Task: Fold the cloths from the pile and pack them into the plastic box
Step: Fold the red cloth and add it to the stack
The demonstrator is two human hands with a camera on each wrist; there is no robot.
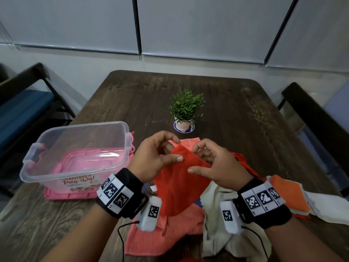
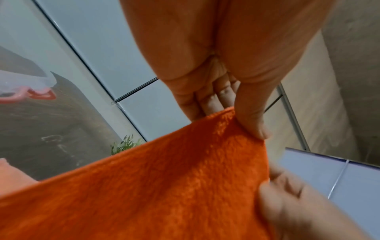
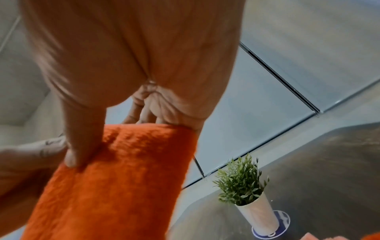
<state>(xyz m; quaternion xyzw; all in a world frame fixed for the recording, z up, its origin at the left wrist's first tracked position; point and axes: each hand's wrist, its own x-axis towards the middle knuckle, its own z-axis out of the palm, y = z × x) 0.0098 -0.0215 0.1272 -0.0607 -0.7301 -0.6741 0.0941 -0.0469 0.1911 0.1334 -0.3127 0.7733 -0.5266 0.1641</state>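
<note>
Orange cloth (image 1: 179, 178) pinched between both hands (image 1: 186, 159), potted plant (image 1: 186, 108) perhaps just beyond.

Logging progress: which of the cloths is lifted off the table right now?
The bright orange-red fleecy cloth, pinched at its top edge by left hand and right hand; the other cloths lie below.
</note>
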